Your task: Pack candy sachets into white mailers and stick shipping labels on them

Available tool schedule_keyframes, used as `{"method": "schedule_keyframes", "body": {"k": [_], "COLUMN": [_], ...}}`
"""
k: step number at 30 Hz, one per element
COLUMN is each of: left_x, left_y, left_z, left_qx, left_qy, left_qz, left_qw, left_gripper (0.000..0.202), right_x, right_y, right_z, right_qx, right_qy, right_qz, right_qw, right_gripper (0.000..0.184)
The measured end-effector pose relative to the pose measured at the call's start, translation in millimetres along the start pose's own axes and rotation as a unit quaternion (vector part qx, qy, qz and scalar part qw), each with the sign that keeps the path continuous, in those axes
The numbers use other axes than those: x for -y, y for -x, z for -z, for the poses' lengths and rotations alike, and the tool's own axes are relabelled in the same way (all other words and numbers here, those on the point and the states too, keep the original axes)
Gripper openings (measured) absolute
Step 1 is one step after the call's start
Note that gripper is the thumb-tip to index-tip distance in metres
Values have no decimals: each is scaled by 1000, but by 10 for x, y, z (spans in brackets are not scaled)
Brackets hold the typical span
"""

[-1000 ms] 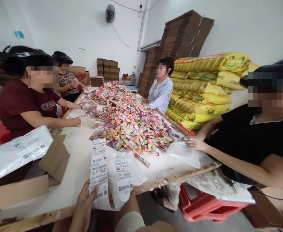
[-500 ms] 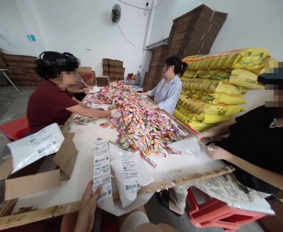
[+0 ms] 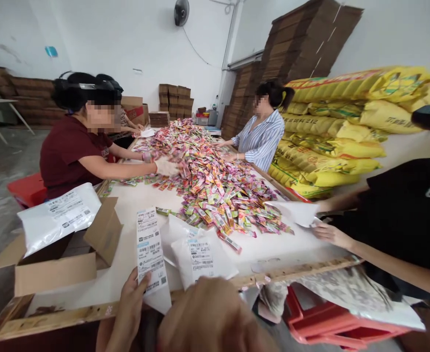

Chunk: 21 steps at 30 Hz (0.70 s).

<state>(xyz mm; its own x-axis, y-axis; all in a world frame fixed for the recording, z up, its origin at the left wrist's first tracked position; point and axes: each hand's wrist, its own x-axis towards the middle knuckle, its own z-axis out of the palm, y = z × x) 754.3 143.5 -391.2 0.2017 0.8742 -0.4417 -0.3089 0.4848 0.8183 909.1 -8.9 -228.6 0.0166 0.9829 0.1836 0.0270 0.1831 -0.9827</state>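
My left hand (image 3: 131, 299) holds a strip of white shipping labels (image 3: 150, 252) upright, pinched near its lower edge. Barcodes and black print cover the strip. Close to the camera, my right hand (image 3: 215, 315) is blurred and curled like a fist; its fingertips are hidden, and I cannot tell what is in them. Just beyond it, a white plastic mailer bag (image 3: 196, 256) with a printed label lies at the table's near edge. Behind that bag, another white mailer (image 3: 176, 232) is partly covered.
A big heap of small colourful sachets (image 3: 215, 186) covers the table's (image 3: 134, 195) middle. At left, an open cardboard box (image 3: 55, 274) carries a labelled white mailer (image 3: 62, 212). Co-workers sit along both sides; one at right holds a white bag (image 3: 297, 212). A red stool (image 3: 332, 318) stands below.
My right hand has come up into view before the mailer. The label strip in my left hand has shifted slightly left. The co-worker at right has raised the white bag.
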Motion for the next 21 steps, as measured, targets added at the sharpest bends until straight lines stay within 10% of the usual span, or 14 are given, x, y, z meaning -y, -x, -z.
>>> {"method": "schedule_keyframes", "body": {"k": [3,7,12,21], "left_x": [-45,-97,-99,48], "left_y": [-77,-322,-591,-475], "left_z": [16,-51,-202,-105], "left_qx": [-19,-23,28,27], "left_qy": [-2,-17,-48,-95], "left_qz": [-11,-50,-85,-119], "left_qw": [1000,998,995,988], "left_gripper": [49,42,51,43], "right_x": [-143,-855,-1526,-1526], "right_y": [-299,-349,-360,-567], "right_z": [426,1118,1296,778], "right_qx": [-160,-405,-379,-282], "right_qy": [-10,111,85,9], "right_qz": [-28,-198,-265,-270], "right_qw": [987,886,883,921], "right_gripper": [58,50,53,55]}}
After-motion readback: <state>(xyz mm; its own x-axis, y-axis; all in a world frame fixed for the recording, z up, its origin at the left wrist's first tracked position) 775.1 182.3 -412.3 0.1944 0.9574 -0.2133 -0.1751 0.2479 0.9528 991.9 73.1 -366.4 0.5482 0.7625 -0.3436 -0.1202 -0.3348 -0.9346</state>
